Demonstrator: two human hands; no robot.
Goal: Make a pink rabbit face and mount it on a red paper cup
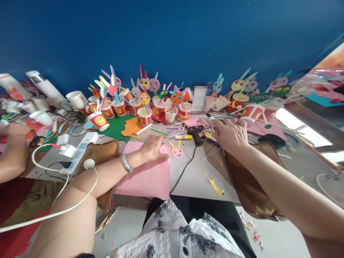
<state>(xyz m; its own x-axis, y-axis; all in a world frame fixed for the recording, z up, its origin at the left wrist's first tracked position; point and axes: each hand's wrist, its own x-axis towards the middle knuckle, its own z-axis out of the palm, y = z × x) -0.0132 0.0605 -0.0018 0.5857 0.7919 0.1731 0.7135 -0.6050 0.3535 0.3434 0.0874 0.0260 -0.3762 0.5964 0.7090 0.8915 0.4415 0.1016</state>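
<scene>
My left hand (152,148) rests over a large sheet of pink paper (142,175), its thumb and fingers curled around a small pink paper circle (165,149). Just right of it lies a pink bunny face (177,152) with yellow ears and a drawn face. My right hand (231,135) is palm down with fingers spread over the clutter at the right, beside a dark-tipped marker (211,116); its fingertips are partly hidden. Between the hands are a black glue gun (198,135) with its cord and a yellow-and-white glue stick (183,137).
Paper cups with bunny figures (145,115) line the blue wall. A power strip (80,152) with plugs and a white cable stands at the left. Brown cushions (255,179) lie under both arms. Another person's arm (12,150) is at the far left. Yellow scrap (215,185) lies in front.
</scene>
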